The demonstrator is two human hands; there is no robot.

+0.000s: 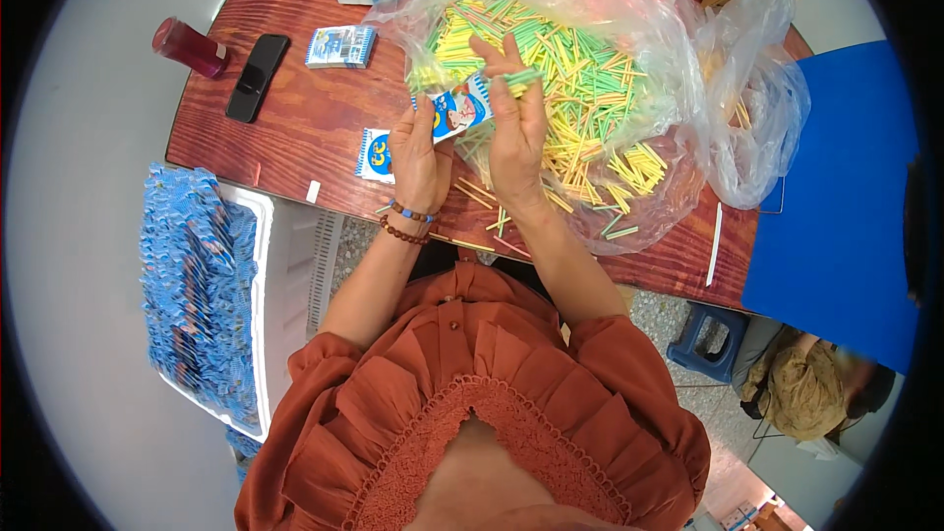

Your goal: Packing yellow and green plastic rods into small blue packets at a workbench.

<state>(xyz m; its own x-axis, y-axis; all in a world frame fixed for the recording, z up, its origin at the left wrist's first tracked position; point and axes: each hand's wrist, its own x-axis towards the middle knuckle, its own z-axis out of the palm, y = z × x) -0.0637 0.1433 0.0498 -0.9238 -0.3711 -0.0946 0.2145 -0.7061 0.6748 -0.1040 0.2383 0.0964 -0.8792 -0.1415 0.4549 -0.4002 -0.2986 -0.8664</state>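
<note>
Step in hand: it looks like small packets are being filled with sticks — one packet is up and being loaded.
Left hand (418, 159): fingers closed around a small blue-and-white packet (457, 108), held just above the wooden table (305, 118) at the mouth of the clear plastic bag (590, 0).
Right hand (516, 128): fingertips pinched on a green stick (521, 79) beside the packet's top.
Sticks: a heap of yellow and green sticks (580, 88) lies in the bag, touching the right hand.
Next move, judged: needs the packet mouth kept open and the stick aligned with it.
Room: another packet (375, 154) lies under the left hand; table edge close to the wrists — a tray of blue packets (197, 285) sits lower left.
</note>
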